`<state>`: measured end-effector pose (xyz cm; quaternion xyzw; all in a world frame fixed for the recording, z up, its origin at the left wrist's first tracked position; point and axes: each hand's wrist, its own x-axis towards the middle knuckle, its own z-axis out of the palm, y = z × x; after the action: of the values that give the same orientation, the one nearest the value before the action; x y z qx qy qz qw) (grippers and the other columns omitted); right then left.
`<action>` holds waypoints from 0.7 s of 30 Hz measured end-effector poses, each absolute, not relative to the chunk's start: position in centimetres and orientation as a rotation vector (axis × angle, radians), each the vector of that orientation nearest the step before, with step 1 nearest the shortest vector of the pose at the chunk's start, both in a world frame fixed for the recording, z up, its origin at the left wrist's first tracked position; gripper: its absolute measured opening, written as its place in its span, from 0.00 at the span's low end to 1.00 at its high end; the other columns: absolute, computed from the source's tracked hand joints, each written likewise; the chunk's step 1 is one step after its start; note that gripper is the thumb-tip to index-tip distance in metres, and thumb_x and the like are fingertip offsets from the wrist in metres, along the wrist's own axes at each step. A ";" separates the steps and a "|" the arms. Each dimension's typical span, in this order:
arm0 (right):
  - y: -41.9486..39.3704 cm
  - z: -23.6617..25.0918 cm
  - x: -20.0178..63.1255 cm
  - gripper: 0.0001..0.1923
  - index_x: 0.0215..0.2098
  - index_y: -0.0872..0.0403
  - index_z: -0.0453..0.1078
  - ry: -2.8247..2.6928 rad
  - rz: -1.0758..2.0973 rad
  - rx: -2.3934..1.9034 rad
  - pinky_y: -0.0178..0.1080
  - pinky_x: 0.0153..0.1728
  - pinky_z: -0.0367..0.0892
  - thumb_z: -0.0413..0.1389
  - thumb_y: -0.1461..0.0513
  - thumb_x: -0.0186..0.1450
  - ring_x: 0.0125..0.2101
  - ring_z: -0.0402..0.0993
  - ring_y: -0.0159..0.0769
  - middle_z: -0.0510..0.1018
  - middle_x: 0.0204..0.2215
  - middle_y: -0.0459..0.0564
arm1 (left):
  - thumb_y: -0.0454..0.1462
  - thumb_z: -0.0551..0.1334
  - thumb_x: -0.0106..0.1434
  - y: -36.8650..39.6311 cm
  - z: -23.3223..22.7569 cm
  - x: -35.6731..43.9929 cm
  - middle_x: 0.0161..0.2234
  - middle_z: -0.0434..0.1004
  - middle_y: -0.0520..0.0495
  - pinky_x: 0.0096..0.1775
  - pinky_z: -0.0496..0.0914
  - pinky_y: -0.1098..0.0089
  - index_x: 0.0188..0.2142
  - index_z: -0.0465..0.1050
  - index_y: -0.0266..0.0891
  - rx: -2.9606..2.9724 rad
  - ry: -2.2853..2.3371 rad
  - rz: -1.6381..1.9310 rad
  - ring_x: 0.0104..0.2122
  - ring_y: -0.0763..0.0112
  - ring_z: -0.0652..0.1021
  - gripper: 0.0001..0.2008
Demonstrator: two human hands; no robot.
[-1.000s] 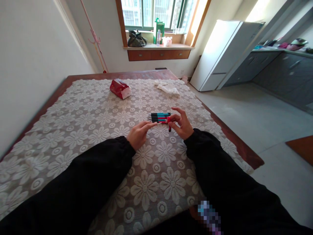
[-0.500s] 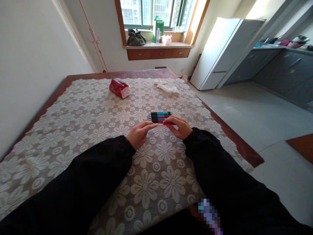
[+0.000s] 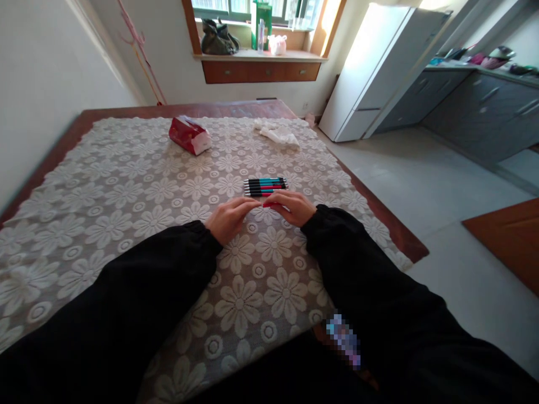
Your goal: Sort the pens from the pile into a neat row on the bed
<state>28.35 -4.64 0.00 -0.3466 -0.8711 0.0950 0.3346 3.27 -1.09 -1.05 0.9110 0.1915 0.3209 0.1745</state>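
Note:
My left hand [image 3: 229,217] pinches the end of a thin pen refill; the fingers now hide most of it. My right hand [image 3: 292,206] is closed on a red pen barrel [image 3: 268,205], whose left end points at my left fingertips. The two hands nearly meet, low over the tablecloth [image 3: 275,245]. Just beyond them lies a row of several pens [image 3: 264,183], side by side, with black grips and blue or red barrels, tips to the left. The nearest pens are partly covered by my right hand.
A red tissue pack [image 3: 189,136] lies at the far left of the table, and a crumpled white cloth or bag [image 3: 278,134] at the far right. A pixelated object [image 3: 344,341] is by the near edge. A fridge [image 3: 364,73] stands beyond the table.
The gap between my left fingertips and the red barrel has closed, and the pale refill that showed there is hidden. The whole view has shifted slightly; the row of pens is unchanged.

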 end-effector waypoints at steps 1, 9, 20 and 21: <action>-4.6 -0.1 28.3 0.11 0.50 0.53 0.71 -2.275 0.247 -0.919 0.39 0.46 0.71 0.49 0.61 0.75 0.43 0.77 0.37 0.80 0.44 0.53 | 0.27 0.51 0.70 -1.1 -1.0 3.3 0.53 0.77 0.42 0.54 0.74 0.60 0.56 0.72 0.41 2.570 0.566 0.908 0.52 0.63 0.78 0.20; -4.4 -0.4 28.3 0.16 0.56 0.52 0.69 -2.346 0.172 -0.925 0.41 0.46 0.68 0.44 0.60 0.76 0.45 0.74 0.37 0.78 0.45 0.53 | 0.34 0.53 0.73 -1.0 -0.9 3.2 0.50 0.78 0.45 0.48 0.75 0.64 0.55 0.75 0.43 2.625 0.631 0.874 0.47 0.64 0.79 0.17; -3.5 -0.5 29.8 0.10 0.48 0.54 0.69 -2.061 0.228 -1.139 0.40 0.43 0.69 0.50 0.59 0.73 0.37 0.72 0.35 0.77 0.38 0.50 | 0.32 0.57 0.67 -1.1 -0.3 3.2 0.40 0.81 0.48 0.42 0.73 0.67 0.49 0.76 0.43 2.477 1.014 1.030 0.37 0.66 0.80 0.14; -3.3 -0.5 30.1 0.11 0.51 0.53 0.68 -2.010 0.246 -1.150 0.39 0.42 0.70 0.50 0.58 0.73 0.37 0.72 0.34 0.76 0.39 0.49 | 0.32 0.57 0.67 -1.1 -0.3 3.2 0.40 0.81 0.48 0.43 0.73 0.66 0.49 0.76 0.43 2.465 1.023 1.041 0.37 0.66 0.80 0.13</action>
<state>30.08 -3.27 -0.52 -0.4537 -0.7927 0.0971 0.3953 3.21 -1.11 -0.29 0.8523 0.3536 0.3599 0.1378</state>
